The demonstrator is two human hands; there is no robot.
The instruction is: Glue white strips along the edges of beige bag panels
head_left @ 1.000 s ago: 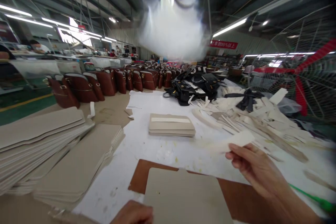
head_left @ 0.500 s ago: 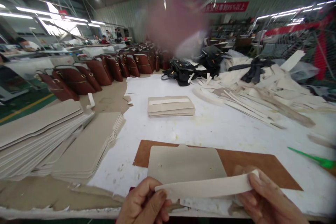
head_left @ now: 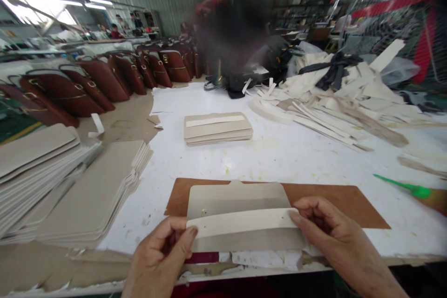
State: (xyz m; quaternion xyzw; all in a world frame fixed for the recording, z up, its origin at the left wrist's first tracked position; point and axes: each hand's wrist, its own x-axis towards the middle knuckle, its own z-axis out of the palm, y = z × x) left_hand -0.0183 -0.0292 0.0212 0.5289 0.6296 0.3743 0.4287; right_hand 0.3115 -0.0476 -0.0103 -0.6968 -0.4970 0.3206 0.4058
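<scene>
A long off-white strip is stretched between my two hands at the table's front edge. My left hand pinches its left end between thumb and fingers. At the other end, the thumb and fingers of my right hand grip the strip's right tip. Beneath the strip lies a beige panel with rounded corners and a small tab on its far edge. That panel rests partly on a brown leather-like sheet. Whether the strip touches the panel I cannot tell.
Ahead sits a small stack of beige panels with a pale strip on top. Larger panel stacks lie left, brown bags stand behind. Pale scraps heap at back right; a green pointed tool lies right. A person is behind, blurred.
The strip and both hands have moved up and over the beige panel, and the strip is now more level. My view has shifted, so more of the table's front edge shows.
</scene>
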